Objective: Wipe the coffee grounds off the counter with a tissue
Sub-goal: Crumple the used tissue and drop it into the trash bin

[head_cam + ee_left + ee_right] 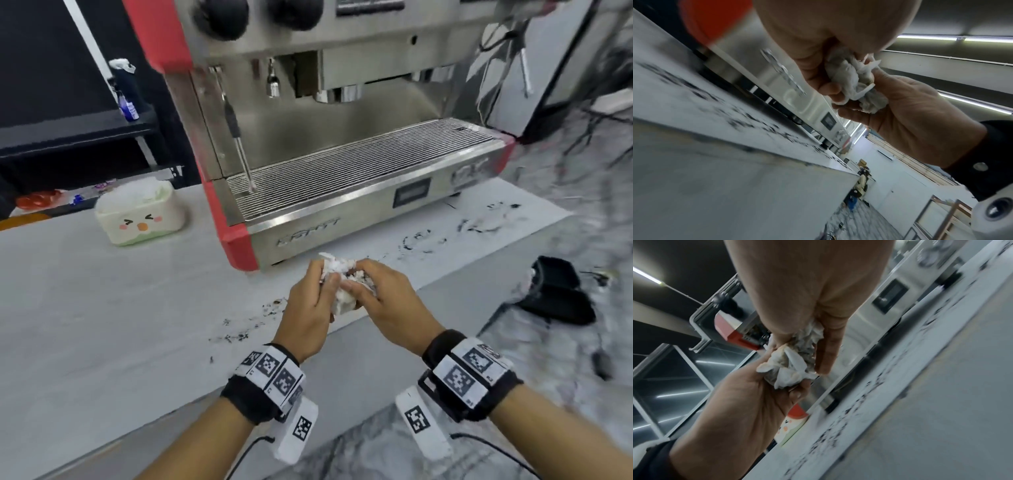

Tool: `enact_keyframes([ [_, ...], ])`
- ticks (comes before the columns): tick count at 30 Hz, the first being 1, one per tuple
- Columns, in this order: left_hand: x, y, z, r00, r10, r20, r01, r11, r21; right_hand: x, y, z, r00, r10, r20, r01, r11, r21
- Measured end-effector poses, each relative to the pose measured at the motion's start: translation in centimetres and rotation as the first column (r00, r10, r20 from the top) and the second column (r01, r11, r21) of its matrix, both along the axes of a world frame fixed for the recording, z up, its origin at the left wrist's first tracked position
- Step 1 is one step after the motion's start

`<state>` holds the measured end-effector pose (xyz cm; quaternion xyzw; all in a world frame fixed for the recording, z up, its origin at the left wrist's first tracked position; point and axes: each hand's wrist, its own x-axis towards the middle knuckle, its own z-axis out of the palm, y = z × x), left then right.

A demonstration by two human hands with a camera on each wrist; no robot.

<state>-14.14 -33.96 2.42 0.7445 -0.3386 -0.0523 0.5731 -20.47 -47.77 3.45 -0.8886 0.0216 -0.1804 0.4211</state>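
A crumpled white tissue (342, 284) with dark stains is held in the air between both hands, just in front of the espresso machine. My left hand (318, 291) grips its left side and my right hand (368, 286) grips its right side, fingers curled round the wad. The left wrist view shows the tissue (855, 84) bunched between the left hand (818, 68) and the right hand (900, 110). It shows again in the right wrist view as a tissue (793, 366) wad. Dark coffee grounds (246, 329) lie on the pale counter (102, 308), with more smeared grounds (445, 233) to the right.
A red and steel espresso machine (342, 164) stands at the back of the counter. A white tissue box (137, 212) with a cartoon face sits to its left. A black object (558, 298) lies on the marbled floor right of the counter edge.
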Motion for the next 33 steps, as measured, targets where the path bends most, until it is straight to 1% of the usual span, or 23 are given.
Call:
enact_keyframes([
  [3, -2.6, -5.1, -0.2, 0.998, -0.063, -0.013, 0.063, 0.997, 0.034, -3.4, -4.6, -0.4, 0.994, -0.110, -0.009, 0.110, 0.994, -0.015],
  [10, -5.5, -15.8, -0.8, 0.975, -0.222, -0.026, 0.223, 0.972, 0.068, -8.7, -14.0, -1.7, 0.950, -0.312, -0.013, 0.312, 0.950, -0.032],
  [13, -6.6, -20.9, -1.2, 0.952, -0.305, -0.032, 0.306, 0.951, 0.045, -10.8, -18.2, -2.1, 0.921, -0.389, -0.008, 0.389, 0.921, 0.002],
  [17, -7.9, -27.4, -1.7, 0.913, -0.407, -0.039, 0.407, 0.913, 0.007, -13.0, -23.4, -2.7, 0.888, -0.458, -0.027, 0.459, 0.884, 0.090],
  [21, -8.6, -34.8, -2.5, 0.873, -0.485, -0.051, 0.486, 0.874, -0.006, -14.4, -29.9, -3.2, 0.838, -0.545, -0.024, 0.545, 0.835, 0.077],
  [24, -8.3, -39.9, -3.1, 0.866, -0.496, -0.059, 0.497, 0.868, -0.003, -14.5, -34.7, -3.4, 0.830, -0.557, -0.033, 0.558, 0.830, 0.025],
  [28, -7.4, -46.3, -3.6, 0.869, -0.494, -0.035, 0.494, 0.869, 0.003, -13.8, -40.9, -3.4, 0.822, -0.569, -0.017, 0.569, 0.822, 0.006],
  [33, -6.1, -52.4, -3.5, 0.880, -0.467, -0.086, 0.471, 0.882, 0.033, -12.5, -47.1, -3.4, 0.835, -0.550, -0.006, 0.550, 0.835, 0.029],
])
